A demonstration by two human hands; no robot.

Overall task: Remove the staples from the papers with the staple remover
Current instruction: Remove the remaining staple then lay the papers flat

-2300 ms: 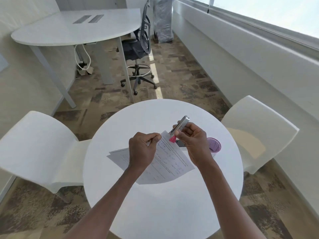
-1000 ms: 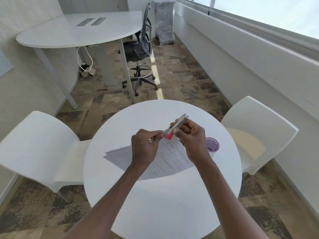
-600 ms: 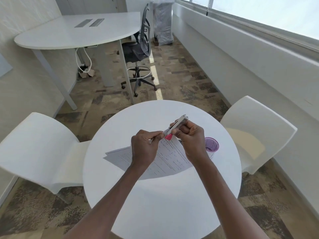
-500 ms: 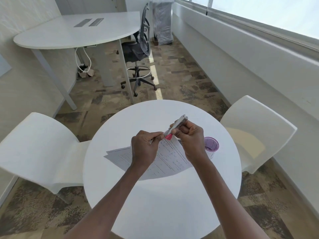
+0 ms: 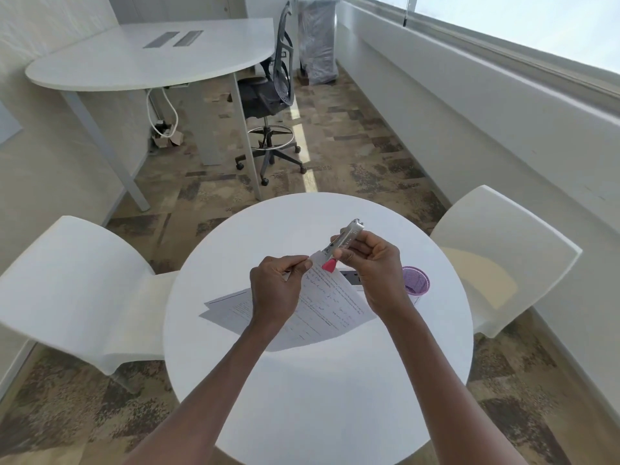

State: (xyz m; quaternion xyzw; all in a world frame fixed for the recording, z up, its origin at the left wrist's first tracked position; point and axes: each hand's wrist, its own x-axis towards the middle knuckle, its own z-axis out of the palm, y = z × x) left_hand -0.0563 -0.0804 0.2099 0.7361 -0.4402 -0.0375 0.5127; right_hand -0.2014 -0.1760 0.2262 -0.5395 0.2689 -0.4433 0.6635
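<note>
While the left hand [image 5: 273, 292] pinches the lifted corner of the papers [image 5: 322, 310] above the round table [image 5: 312, 397], the right hand [image 5: 370, 263] grips the staple remover [image 5: 340, 246], its tip at that corner. The staple itself is too small to see. Judging by this, prying is underway; next comes a steady pull without tearing.

White desk [image 5: 141, 58], office chair [image 5: 268, 95], mottled carpet [image 5: 369, 156], bright window [image 5: 536, 25].

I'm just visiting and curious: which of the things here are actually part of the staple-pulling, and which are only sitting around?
In use:
- papers, corner lifted by the left hand
- staple remover, metal with a pink tip, held in the right hand at that corner

Just lying about:
- purple cup on the round table
- two white chairs
- desk and office chair behind
</note>
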